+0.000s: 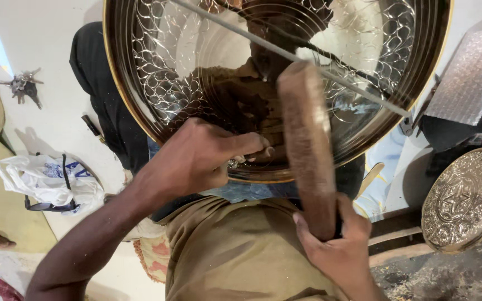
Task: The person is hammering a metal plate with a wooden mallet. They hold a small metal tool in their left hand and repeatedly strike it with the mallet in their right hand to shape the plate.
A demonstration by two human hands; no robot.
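In the head view, a large round brass tray (157, 72) with engraved looping patterns is seen propped at the top of the frame, above the person's lap. The left hand (199, 159) is pressed against the tray's lower rim, its fingers closed on a small tool whose tip is hidden between fingertips and metal. A wooden mallet (307, 145) is gripped at its lower end by the right hand (336, 245), fingers wrapped fully around the handle; the mallet's upper end is held up in front of the tray's face. A thin metal rod (308, 64) is seen crossing the tray diagonally. A smaller embossed plate (464, 200) is leaned at the right, well apart. A white plastic bag (46, 181) and a bunch of keys (23, 86) are seen on the left.
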